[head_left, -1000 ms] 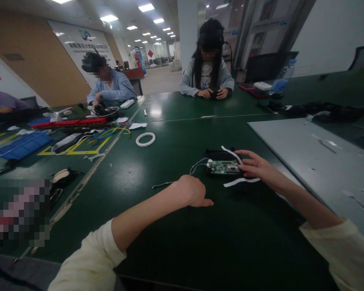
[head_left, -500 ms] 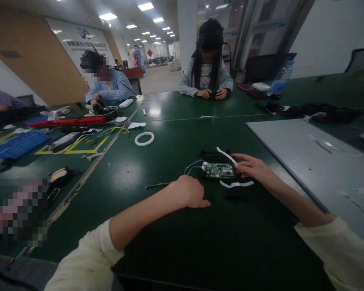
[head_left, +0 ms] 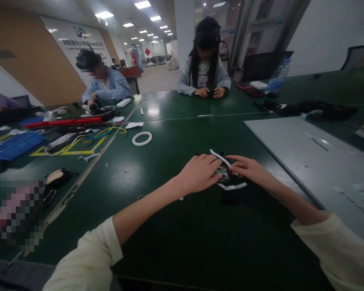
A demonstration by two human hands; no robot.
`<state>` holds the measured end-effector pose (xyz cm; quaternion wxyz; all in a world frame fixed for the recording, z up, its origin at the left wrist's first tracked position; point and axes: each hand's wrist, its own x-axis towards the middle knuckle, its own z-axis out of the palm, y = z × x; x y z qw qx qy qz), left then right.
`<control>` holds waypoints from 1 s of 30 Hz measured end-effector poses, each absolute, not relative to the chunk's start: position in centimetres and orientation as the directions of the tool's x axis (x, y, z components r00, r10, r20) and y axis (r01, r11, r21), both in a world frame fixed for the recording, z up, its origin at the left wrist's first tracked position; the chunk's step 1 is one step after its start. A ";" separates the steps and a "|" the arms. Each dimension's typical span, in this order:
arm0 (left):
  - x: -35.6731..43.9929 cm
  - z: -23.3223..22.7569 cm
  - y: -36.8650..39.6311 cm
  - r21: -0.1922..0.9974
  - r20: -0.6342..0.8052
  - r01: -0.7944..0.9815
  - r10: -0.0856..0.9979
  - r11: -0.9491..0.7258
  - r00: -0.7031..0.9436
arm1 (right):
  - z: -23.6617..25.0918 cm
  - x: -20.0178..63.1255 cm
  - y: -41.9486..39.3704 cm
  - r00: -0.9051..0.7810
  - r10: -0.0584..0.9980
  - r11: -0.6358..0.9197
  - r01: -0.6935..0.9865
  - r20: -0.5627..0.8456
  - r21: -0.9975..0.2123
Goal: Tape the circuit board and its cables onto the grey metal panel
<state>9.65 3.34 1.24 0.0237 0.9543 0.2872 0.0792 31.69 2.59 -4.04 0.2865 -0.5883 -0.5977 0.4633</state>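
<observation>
A small green circuit board (head_left: 222,173) lies on the dark green table (head_left: 176,226), mostly hidden. My left hand (head_left: 200,171) lies over its left part, fingers curled down onto it. My right hand (head_left: 247,167) reaches in from the right with fingers stretched out, its fingertips touching the board's right end. One white strip (head_left: 220,157) rises from the board between the two hands. A second white strip (head_left: 232,186) lies flat just in front of it, with a small black piece (head_left: 229,198) below.
A white tape ring (head_left: 142,138) lies further back on the left. A large grey panel (head_left: 309,153) covers the table on the right. Coloured wires (head_left: 107,132), red (head_left: 63,122) and blue (head_left: 15,145) trays sit far left. Two people sit across the table, working.
My left hand has lifted off the table in front of the board and moved forward and right onto it, covering its left part and the wires. My right hand stays at the board's right end.
</observation>
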 end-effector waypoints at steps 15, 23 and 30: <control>9.3 -1.6 5.2 0.050 0.081 0.476 0.479 -0.878 0.874 | -3.2 30.9 1.9 -0.087 0.979 -0.169 0.179 -0.187 -0.969; 9.4 -1.4 5.1 -0.006 0.096 0.485 0.482 -0.875 0.871 | -3.1 30.8 1.8 -0.112 0.979 -0.164 0.052 -0.169 -0.985; 9.0 -1.7 5.6 0.013 0.145 0.481 0.478 -0.876 0.866 | -2.7 30.5 1.5 -0.146 0.965 -0.218 0.020 -0.219 -0.976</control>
